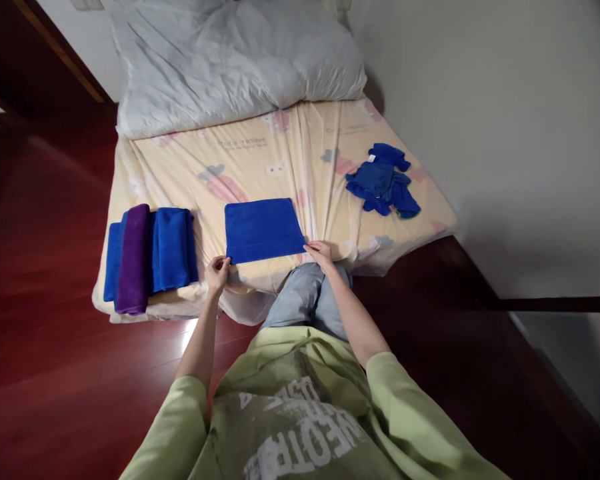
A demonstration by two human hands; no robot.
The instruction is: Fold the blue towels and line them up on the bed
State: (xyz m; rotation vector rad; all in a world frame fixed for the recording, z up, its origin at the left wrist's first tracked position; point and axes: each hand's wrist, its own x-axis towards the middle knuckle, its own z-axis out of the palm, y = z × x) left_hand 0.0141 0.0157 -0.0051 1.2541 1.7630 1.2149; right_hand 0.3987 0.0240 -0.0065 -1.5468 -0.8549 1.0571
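A blue towel (pixel 264 230) lies flat on the bed in front of me, its near edge towards my body. My left hand (pixel 217 272) pinches its near left corner. At the near right corner, my right hand (pixel 320 253) has its fingers closed on the cloth. To the left, folded blue towels (pixel 173 248) lie together, with a rolled or folded purple towel (pixel 134 260) across them. A crumpled heap of blue cloths (pixel 380 181) sits on the right side of the bed, with a small white tag showing.
The bed has a cream sheet (pixel 280 157) with carrot and rabbit prints, covered by a clear plastic film. A big pale bundle of bedding (pixel 240 60) fills the far end. A grey wall (pixel 480 133) borders the right side; dark red floor (pixel 45 267) lies left.
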